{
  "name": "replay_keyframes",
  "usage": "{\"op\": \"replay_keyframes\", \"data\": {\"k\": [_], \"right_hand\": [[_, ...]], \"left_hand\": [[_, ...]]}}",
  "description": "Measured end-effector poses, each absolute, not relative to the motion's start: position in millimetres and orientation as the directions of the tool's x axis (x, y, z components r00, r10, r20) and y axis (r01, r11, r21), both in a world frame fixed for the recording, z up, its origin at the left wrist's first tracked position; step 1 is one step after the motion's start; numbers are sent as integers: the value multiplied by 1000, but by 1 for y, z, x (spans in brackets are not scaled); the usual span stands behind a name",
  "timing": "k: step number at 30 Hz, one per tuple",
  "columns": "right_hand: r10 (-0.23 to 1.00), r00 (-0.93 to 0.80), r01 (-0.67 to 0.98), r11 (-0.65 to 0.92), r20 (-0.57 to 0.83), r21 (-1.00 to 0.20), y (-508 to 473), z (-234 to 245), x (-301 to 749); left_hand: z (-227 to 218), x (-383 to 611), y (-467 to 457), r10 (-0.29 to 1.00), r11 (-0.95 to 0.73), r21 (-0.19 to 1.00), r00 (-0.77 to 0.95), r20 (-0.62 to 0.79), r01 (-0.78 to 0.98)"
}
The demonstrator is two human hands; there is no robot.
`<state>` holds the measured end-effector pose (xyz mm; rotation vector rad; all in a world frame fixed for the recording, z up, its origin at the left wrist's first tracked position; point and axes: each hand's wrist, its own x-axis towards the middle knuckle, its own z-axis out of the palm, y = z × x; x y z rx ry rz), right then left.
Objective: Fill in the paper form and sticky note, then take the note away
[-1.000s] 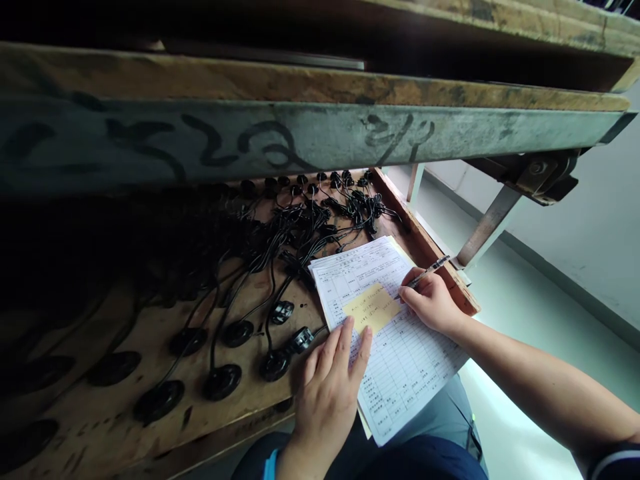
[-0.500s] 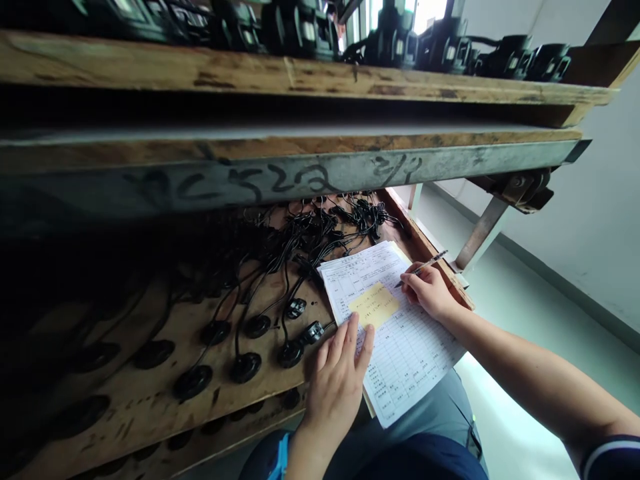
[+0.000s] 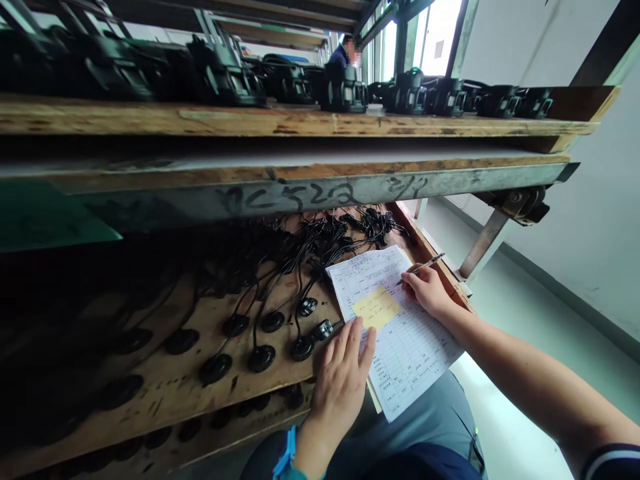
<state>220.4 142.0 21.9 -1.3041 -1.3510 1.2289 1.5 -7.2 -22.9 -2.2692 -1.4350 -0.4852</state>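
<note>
Printed forms [image 3: 415,360] in a small stack lie tilted across the corner of a wooden shelf board and my lap. On the top sheet sits a yellow sticky note [image 3: 376,309] with handwriting too small to read. My right hand [image 3: 426,288] pinches a pen [image 3: 428,262], its tip down close to the paper just right of the note. My left hand [image 3: 344,367] lies flat with fingers spread, fingertips on the sheet's left edge by the note. Round black parts with cables [image 3: 261,358] stand on the board left of the forms.
Above the forms runs a metal rack beam [image 3: 310,197] with handwritten marks. An upper wooden shelf [image 3: 300,123] carries several black devices [image 3: 344,88]. Tangled black cables [image 3: 320,233] lie deeper on the lower board. Behind the rack is another person [image 3: 342,55]. Floor [image 3: 530,313] shows at right.
My view has tilted up, so the upper shelf sits lower in the picture and a person behind the rack has come into sight. Both hands stay nearly in place on the forms.
</note>
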Motion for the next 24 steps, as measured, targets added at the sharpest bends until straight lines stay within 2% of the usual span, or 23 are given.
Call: {"op": "replay_keyframes", "data": {"k": [6,10,17,24], "right_hand": [[995,-85,160,-31,-45,-987,141,27,220],[994,-110,224,30,5,-974,123,35,221],[954,-299,305,105,10,-946,85,39,214],[914,-404,319,178,37,-931,89,39,208]], "left_hand": [[-23,1,-7,765,-406,-138,419,489,903],[-23,1,-7,761,-405,-152,425,490,901],[-22,2,-5,757,-412,-147,428,493,899],[-21,1,-6,765,-420,-134,429,480,898]]}}
